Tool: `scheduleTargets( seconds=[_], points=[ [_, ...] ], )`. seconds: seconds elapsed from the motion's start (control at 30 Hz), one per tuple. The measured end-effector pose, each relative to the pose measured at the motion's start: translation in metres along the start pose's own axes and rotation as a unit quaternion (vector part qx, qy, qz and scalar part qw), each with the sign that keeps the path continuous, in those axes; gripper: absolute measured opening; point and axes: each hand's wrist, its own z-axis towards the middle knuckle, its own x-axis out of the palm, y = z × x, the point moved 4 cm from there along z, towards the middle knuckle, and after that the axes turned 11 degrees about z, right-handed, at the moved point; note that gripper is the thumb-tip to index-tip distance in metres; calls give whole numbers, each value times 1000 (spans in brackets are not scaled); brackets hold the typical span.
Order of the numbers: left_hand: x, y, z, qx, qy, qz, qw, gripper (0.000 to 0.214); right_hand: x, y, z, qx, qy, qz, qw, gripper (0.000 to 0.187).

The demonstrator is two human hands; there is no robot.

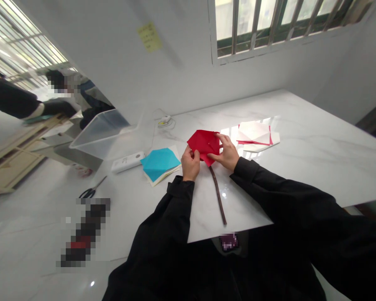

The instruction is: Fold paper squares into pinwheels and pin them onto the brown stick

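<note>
Head view. The red paper [205, 144] is held just above the table [301, 167], clamped at both ends. The left hand [190, 164] pinches its near-left edge. The right hand [227, 152] has closed its fingers over the right edge, with the thumb underneath. The sheet is a folded, creased polygon. Its long axis runs side to side between the hands, and one corner points down toward the person.

A dark strip [218, 195], thin and slightly curved, runs from directly below the grip toward the near table edge. Whether it touches the paper cannot be told.

Left of the grip lies blue paper [160, 162], folded, on white sheets. Beyond it is a white box [127, 161], then a clear bin [102, 133]. Scissors [90, 191] lie well off to the near left. Right of the grip, close by, is a stack [256, 136] of white and red sheets. A cable [164, 122] lies beyond the grip. Nothing lies between the hands.

The table is glossy white marble-pattern, and the paper is matte.
</note>
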Motion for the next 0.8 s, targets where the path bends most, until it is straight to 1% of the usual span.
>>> scheduleTargets(
  seconds=[0.07, 0.17, 0.27, 0.37, 0.43, 0.57, 0.63, 0.73, 0.8],
  points=[
    [0, 1, 0, -7, -1, 0, 1000, 35, -1, 0, 0, -7, -7, 0, 1000, 75],
    [1, 2, 1, -17, 9, -17, 1000, 40, -7, 5, 3, -10, -19, -3, 1000, 63],
    [3, 4, 2, -38, 28, -31, 998, 44, -14, 12, 7, -1, -30, -11, 999, 59],
    [1, 5, 3, -40, 19, -28, 999, 49, -21, 15, 8, 22, -46, -30, 998, 57],
    [-2, 6, 3, -37, 5, -30, 999, 53, -24, 16, 8, 36, -54, -32, 997, 52],
    [-6, 11, 5, -54, -11, -49, 997, 68, -25, 16, 9, 46, -44, 18, 998, 31],
    [-8, 12, 5, -70, -16, -60, 996, 76, -24, 11, 9, 70, -41, 48, 996, 24],
    [-9, 5, 2, -68, -10, -61, 996, 92, -20, -1, 10, 129, -54, 112, 984, 23],
    [-8, -6, -3, -42, 11, -55, 998, 105, -17, -8, 11, 169, -65, 172, 968, 27]
  ],
)
